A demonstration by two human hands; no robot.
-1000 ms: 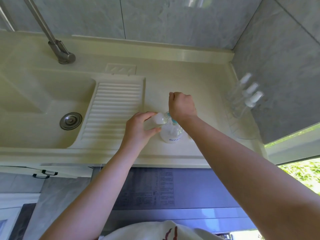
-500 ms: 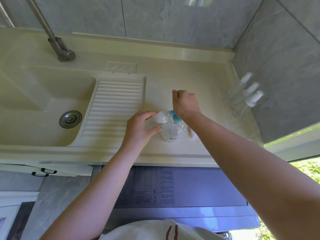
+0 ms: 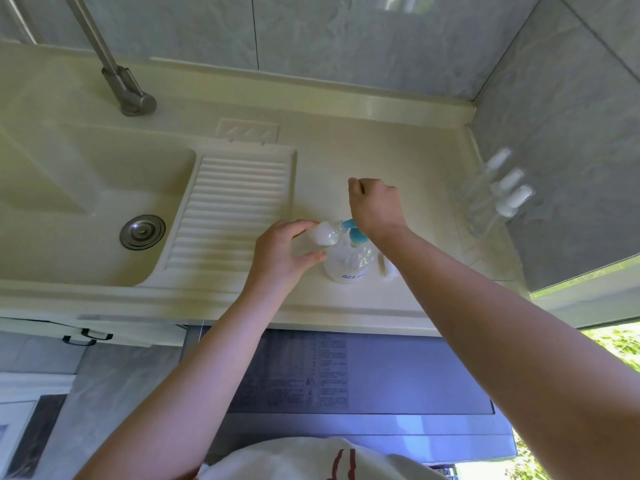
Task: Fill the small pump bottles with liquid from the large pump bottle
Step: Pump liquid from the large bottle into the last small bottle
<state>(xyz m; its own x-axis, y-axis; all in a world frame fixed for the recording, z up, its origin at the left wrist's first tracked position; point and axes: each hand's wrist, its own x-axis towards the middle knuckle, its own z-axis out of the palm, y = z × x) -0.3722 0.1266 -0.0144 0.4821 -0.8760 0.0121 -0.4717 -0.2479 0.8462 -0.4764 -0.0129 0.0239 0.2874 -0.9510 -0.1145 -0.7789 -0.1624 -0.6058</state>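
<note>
On the cream countertop (image 3: 398, 133), one large clear pump bottle with a teal pump head (image 3: 349, 261) stands between both hands.
Left hand (image 3: 282, 256) pinches one small clear bottle (image 3: 327, 233) tilted at the spout; right hand (image 3: 375, 207), fingers curled, sits over the pump. Three small white-capped bottles (image 3: 498, 194) stand well apart by the right wall.

My right hand (image 3: 375, 209) has risen off the blue pump head (image 3: 355, 233), which has popped up and now shows.
</note>
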